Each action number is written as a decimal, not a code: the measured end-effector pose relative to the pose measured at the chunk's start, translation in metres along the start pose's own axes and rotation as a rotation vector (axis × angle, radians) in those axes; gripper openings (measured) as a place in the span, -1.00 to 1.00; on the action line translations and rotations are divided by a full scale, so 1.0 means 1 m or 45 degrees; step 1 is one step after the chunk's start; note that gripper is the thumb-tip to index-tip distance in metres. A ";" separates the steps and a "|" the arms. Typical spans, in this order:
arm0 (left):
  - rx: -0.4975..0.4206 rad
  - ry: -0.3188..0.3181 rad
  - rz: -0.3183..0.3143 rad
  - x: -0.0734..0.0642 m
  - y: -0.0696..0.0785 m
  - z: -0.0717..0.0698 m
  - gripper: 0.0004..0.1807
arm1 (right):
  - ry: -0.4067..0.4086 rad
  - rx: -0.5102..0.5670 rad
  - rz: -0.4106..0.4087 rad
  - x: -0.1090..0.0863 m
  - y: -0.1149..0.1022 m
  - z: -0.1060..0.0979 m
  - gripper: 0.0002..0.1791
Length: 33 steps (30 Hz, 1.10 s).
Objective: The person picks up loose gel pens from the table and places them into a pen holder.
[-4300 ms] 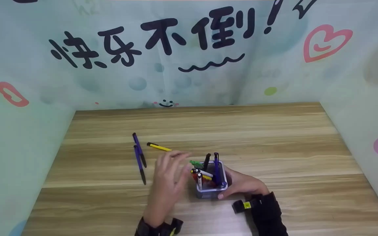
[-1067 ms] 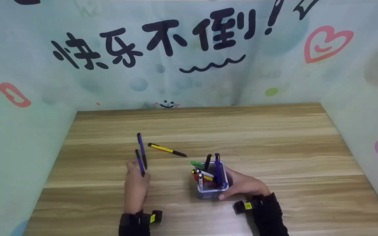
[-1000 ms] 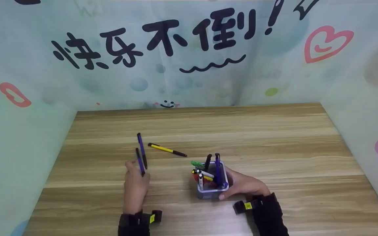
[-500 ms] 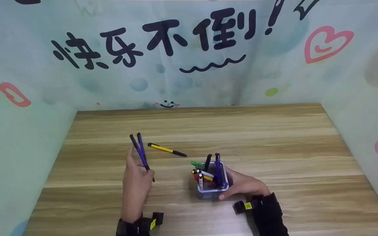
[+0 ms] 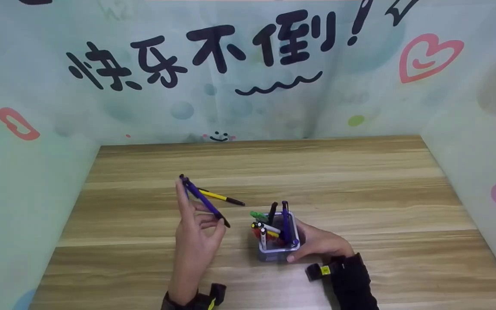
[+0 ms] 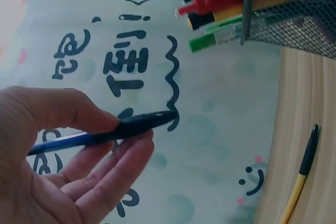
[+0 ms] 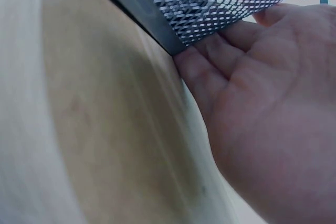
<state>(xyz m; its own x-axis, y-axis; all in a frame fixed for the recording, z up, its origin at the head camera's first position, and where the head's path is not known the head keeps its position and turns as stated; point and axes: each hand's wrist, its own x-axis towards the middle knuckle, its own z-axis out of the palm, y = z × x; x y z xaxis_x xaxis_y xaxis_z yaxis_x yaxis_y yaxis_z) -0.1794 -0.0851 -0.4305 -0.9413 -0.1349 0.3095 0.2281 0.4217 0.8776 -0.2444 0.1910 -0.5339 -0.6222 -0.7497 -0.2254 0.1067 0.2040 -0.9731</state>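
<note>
The left hand's (image 5: 196,239) thumb and fingertips close in a pinch on the dark tip end of a purple pen (image 5: 205,199); its index finger is held straight toward twelve o'clock, its end just beside the pen's far end. Seen from the head, the held pen slants from between ten and eleven o'clock down to its tip between four and five.

The right hand (image 5: 322,239) grips the mesh pen holder (image 5: 279,250) from three o'clock, thumb at the five o'clock corner, the other fingers against the mesh wall.

Inside the holder a green pen (image 5: 257,215) leans out toward ten o'clock, a black pen (image 5: 272,212) stands near twelve, another purple pen (image 5: 285,221) near one, and a white marker (image 5: 263,238) near eight.

From the left hand, the holder sits at three o'clock, apart. A yellow pen (image 5: 217,196) lies on the bench (image 5: 360,181) at one o'clock, partly behind the held pen; a second purple pen (image 5: 182,176), mostly hidden, lies between eleven and twelve.
</note>
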 end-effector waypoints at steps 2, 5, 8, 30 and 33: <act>-0.034 -0.013 0.048 -0.002 0.003 0.002 0.25 | 0.014 0.003 0.005 0.000 0.001 0.000 0.20; -0.064 -0.030 0.092 -0.005 0.006 0.006 0.28 | 0.026 0.010 0.011 0.000 0.001 0.001 0.20; -0.081 -0.045 0.153 -0.007 0.010 0.009 0.30 | 0.019 0.028 0.015 -0.001 0.000 0.000 0.21; -0.358 -0.039 0.517 -0.022 0.021 0.042 -0.12 | -0.025 0.072 -0.025 0.002 -0.002 0.000 0.18; -0.331 -0.052 0.542 -0.024 0.022 0.046 -0.18 | -0.015 0.059 -0.021 0.001 -0.002 0.000 0.20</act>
<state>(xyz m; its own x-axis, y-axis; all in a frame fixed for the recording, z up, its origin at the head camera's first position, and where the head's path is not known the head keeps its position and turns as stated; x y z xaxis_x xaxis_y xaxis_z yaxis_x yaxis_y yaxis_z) -0.1630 -0.0308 -0.4352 -0.7589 0.0383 0.6500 0.6438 0.1935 0.7403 -0.2452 0.1894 -0.5328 -0.6148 -0.7603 -0.2096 0.1326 0.1624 -0.9778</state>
